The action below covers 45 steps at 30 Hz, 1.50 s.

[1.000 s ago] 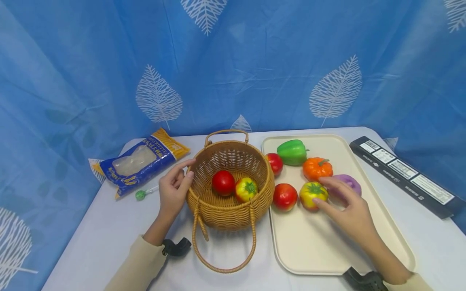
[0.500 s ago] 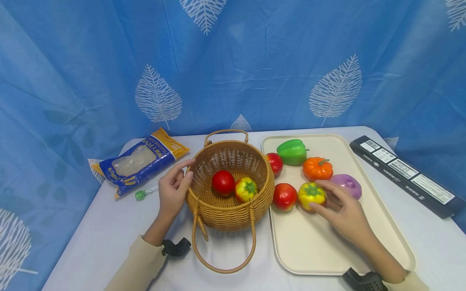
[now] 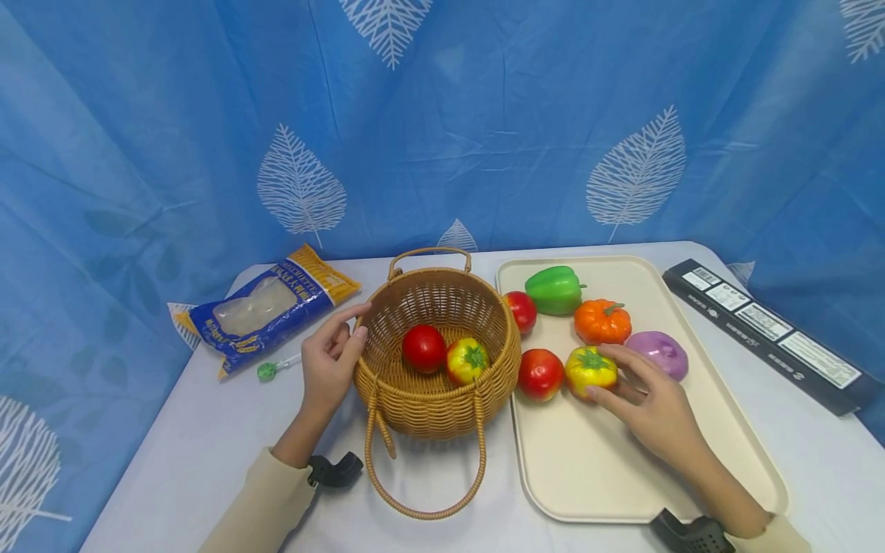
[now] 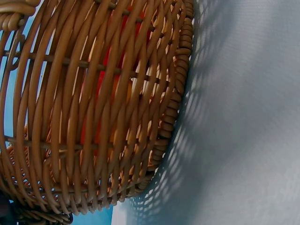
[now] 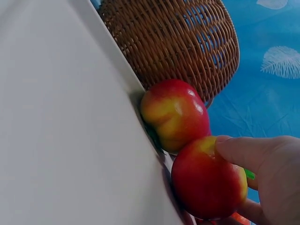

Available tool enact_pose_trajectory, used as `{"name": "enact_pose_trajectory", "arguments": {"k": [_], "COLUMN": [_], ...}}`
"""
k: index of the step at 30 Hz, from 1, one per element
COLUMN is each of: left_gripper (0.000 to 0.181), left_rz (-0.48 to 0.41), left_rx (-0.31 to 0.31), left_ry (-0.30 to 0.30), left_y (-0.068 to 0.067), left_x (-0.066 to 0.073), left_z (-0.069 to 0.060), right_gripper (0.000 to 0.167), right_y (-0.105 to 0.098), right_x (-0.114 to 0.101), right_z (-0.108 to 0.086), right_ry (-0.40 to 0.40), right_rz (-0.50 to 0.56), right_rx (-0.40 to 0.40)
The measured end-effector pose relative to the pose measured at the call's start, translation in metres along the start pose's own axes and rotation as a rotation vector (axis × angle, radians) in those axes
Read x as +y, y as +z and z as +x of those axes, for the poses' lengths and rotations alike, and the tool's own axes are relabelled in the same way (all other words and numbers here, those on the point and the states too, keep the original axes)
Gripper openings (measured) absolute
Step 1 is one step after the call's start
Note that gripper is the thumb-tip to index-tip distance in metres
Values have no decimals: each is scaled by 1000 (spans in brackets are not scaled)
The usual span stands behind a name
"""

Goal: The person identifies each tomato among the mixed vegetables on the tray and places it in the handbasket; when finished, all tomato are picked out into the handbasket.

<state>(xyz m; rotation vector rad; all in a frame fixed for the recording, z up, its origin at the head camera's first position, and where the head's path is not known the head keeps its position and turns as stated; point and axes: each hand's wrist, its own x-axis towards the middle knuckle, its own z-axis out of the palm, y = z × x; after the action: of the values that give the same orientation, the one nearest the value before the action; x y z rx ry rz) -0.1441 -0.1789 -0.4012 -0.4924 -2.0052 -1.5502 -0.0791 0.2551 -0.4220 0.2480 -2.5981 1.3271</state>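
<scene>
My left hand point(image 3: 335, 355) holds the near-left rim of a round wicker basket point(image 3: 429, 411), thumb and forefinger at its edge. Inside the basket lie a red tomato point(image 3: 424, 348) and a yellow-red tomato point(image 3: 468, 361) with a green star-shaped top. Over the cream tray point(image 3: 608, 476), my right hand point(image 3: 657, 411) grips another yellow-red tomato point(image 3: 590, 371) between thumb and fingers; its red underside shows in the right wrist view point(image 5: 206, 183). Beside it sits a red-yellow fruit point(image 3: 541, 375), close to the basket. The left wrist view shows only basket weave point(image 4: 93, 103), not the hand.
Also on the tray are a green pepper point(image 3: 555, 289), an orange pumpkin point(image 3: 601, 321), a purple round vegetable point(image 3: 660, 355) and a red fruit point(image 3: 522, 311). A black box point(image 3: 767, 330) lies right, a blue pasta bag point(image 3: 270, 307) and green lollipop point(image 3: 266, 372) left.
My right hand has moved slightly left and its fingers have drawn in around the yellow-red tomato, which has shifted a little. The left hand and basket stay put.
</scene>
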Motion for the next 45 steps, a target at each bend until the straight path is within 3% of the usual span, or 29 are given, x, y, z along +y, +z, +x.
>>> {"name": "enact_pose_trajectory", "arguments": {"k": [45], "left_gripper": [30], "left_rz": [6], "left_rx": [3], "left_ry": [4], "left_y": [1], "left_x": [0], "left_z": [0], "right_gripper": [63], "right_y": [-4], "right_x": [-8], "right_z": [-1], "right_ry": [-37], "right_rz": [13], "right_rx": [127]}}
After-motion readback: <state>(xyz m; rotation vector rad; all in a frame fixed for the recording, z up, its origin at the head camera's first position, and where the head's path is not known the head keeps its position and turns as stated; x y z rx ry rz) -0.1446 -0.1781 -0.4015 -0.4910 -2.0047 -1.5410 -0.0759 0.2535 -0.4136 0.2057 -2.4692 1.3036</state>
